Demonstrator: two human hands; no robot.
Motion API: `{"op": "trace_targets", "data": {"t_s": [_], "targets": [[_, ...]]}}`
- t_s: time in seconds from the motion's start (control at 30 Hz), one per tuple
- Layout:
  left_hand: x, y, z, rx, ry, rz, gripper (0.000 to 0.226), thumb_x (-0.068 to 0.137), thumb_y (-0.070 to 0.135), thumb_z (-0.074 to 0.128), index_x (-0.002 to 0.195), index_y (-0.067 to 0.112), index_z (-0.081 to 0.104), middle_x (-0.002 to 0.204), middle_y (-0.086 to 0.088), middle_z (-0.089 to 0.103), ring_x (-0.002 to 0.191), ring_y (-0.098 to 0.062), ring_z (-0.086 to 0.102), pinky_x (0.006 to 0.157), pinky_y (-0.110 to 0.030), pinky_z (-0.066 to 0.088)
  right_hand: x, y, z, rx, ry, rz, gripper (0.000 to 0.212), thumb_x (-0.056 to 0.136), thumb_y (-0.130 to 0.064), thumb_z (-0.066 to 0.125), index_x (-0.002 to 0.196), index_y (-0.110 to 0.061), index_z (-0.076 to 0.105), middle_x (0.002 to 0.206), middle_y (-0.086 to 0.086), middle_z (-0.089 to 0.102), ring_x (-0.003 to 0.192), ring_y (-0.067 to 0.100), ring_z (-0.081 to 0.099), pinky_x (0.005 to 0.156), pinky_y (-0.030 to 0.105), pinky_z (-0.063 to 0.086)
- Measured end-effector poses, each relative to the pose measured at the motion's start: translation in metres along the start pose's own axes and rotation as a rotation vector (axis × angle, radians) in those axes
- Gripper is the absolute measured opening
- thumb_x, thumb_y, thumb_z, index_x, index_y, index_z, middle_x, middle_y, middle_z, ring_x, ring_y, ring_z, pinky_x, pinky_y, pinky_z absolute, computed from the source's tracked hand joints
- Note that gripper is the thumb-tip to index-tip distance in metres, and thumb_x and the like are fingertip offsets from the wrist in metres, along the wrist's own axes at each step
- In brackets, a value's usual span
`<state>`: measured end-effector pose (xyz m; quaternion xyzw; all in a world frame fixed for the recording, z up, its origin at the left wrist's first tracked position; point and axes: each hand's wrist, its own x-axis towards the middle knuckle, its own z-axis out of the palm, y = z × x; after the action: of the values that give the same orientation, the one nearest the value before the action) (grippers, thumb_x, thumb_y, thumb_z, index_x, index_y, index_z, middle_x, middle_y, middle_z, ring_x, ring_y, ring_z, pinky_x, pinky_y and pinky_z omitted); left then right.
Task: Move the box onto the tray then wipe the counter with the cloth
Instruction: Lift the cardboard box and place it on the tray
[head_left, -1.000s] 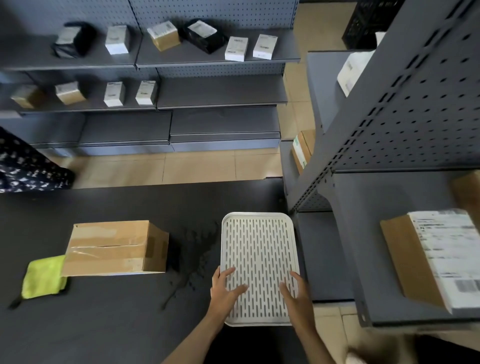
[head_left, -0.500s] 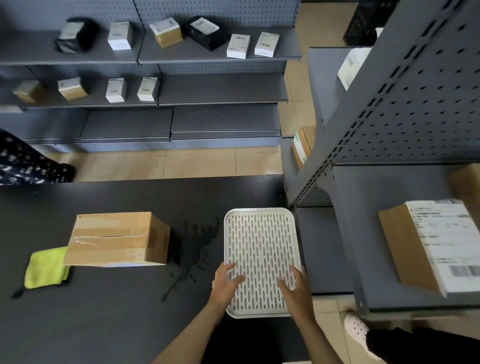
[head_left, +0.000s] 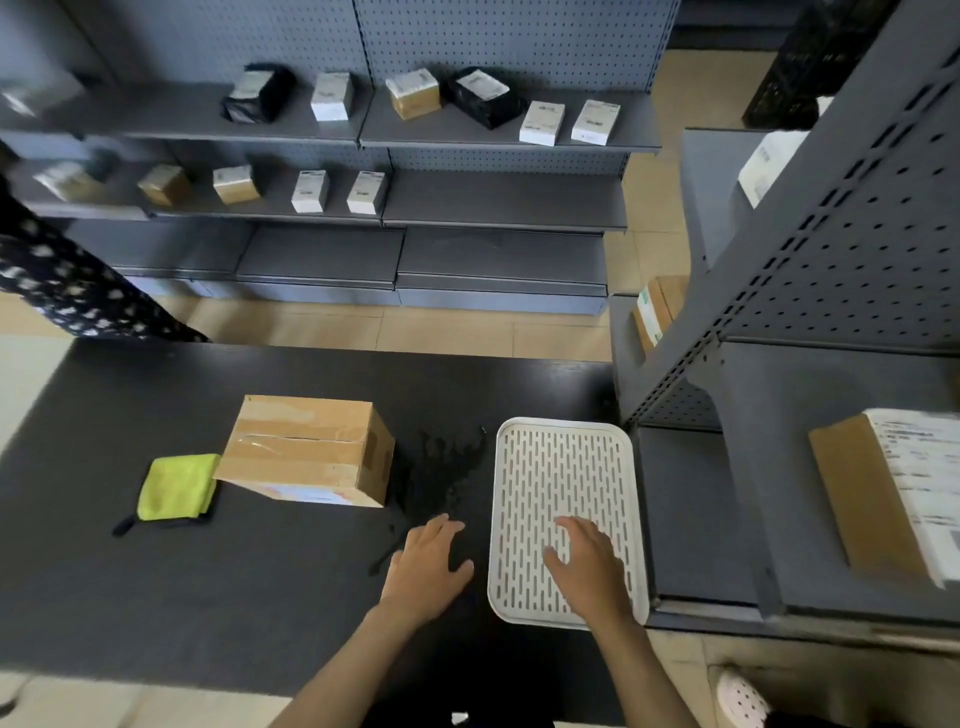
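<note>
A taped cardboard box (head_left: 309, 449) stands on the dark counter (head_left: 156, 571), left of centre. A yellow-green cloth (head_left: 176, 486) lies flat against its left side. A white slotted tray (head_left: 563, 478) rests at the counter's right end. Between box and tray a dark wet spill (head_left: 447, 467) spreads on the surface. My left hand (head_left: 428, 569) is open, fingers apart, over the counter just left of the tray and holds nothing. My right hand (head_left: 587, 569) lies open and flat on the tray's near half.
A grey metal shelf unit (head_left: 779, 364) stands close against the counter's right end, with a labelled parcel (head_left: 893, 499) on it. More shelving with small boxes (head_left: 332, 96) runs along the far wall. A person's patterned garment (head_left: 67, 291) shows at far left.
My left hand has come off the tray and now hovers over the counter to its left. My view has shifted, so box and cloth sit nearer the centre.
</note>
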<state>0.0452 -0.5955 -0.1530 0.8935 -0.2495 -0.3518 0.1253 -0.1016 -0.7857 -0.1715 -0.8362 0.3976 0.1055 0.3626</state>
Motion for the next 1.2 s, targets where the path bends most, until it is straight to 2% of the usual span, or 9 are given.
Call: {"op": "trace_targets", "data": {"t_s": [0.27,0.47,0.63,0.73,0.87,1.07,1.2], "targets": [[-0.045,-0.082,-0.052,0.128,0.128,-0.035,0.057,0.096,0.055,0.045,0.149,0.035,0.037,0.163,0.007,0.030,0.147,-0.021,0.031,0.113,-0.046,0.041,-0.003,-0.090,0.033,-0.211,-0.070,-0.207,0.046,0.101,-0.044,0.052,0.145,-0.030,0.049,0.152,-0.006,0.049,0.138,0.018,0.047,0.113,0.038,0.041],[-0.066,-0.148,-0.090,0.204,0.238,-0.056,0.058,0.094,0.053,0.051,0.147,0.033,0.041,0.163,0.006,0.031,0.146,-0.020,0.034,0.103,-0.045,0.047,-0.006,-0.157,0.068,-0.320,-0.070,-0.334,0.051,0.101,-0.049,0.049,0.149,-0.032,0.045,0.155,-0.008,0.045,0.144,0.015,0.042,0.113,0.035,0.042],[-0.060,-0.205,-0.127,0.217,0.318,-0.014,0.053,0.086,0.050,0.063,0.137,0.034,0.055,0.149,0.005,0.051,0.132,-0.023,0.051,0.089,-0.046,0.054,-0.013,-0.223,0.091,-0.328,-0.042,-0.318,0.051,0.102,-0.044,0.049,0.151,-0.030,0.043,0.157,-0.008,0.042,0.147,0.017,0.037,0.117,0.041,0.038],[-0.048,-0.231,-0.153,0.246,0.364,0.006,0.053,0.086,0.050,0.061,0.136,0.035,0.052,0.145,0.007,0.051,0.128,-0.022,0.052,0.087,-0.044,0.053,-0.014,-0.257,0.101,-0.357,0.010,-0.318,0.051,0.101,-0.042,0.051,0.149,-0.029,0.044,0.157,-0.006,0.041,0.146,0.019,0.039,0.114,0.042,0.040],[-0.028,-0.251,-0.187,0.247,0.383,0.005,0.055,0.087,0.047,0.061,0.139,0.031,0.050,0.151,-0.003,0.047,0.133,-0.027,0.049,0.090,-0.047,0.052,-0.009,-0.291,0.109,-0.359,0.050,-0.291,0.049,0.099,-0.042,0.055,0.146,-0.030,0.046,0.159,-0.004,0.036,0.144,0.023,0.040,0.111,0.045,0.042],[0.005,-0.255,-0.223,0.257,0.289,0.027,0.060,0.092,0.047,0.053,0.148,0.034,0.035,0.158,-0.007,0.033,0.139,-0.030,0.038,0.101,-0.046,0.044,0.006,-0.315,0.118,-0.082,0.007,-0.084,0.051,0.096,-0.038,0.060,0.146,-0.035,0.047,0.167,0.000,0.019,0.151,0.029,0.030,0.116,0.053,0.040],[0.022,-0.254,-0.229,0.253,0.162,0.059,0.075,0.090,0.042,0.061,0.153,0.037,0.022,0.158,-0.007,0.033,0.140,-0.031,0.038,0.107,-0.048,0.042,0.011,-0.319,0.125,0.156,-0.005,-0.005,0.062,0.097,-0.025,0.062,0.153,-0.031,0.037,0.159,0.000,0.030,0.144,0.026,0.041,0.112,0.044,0.046]]}}
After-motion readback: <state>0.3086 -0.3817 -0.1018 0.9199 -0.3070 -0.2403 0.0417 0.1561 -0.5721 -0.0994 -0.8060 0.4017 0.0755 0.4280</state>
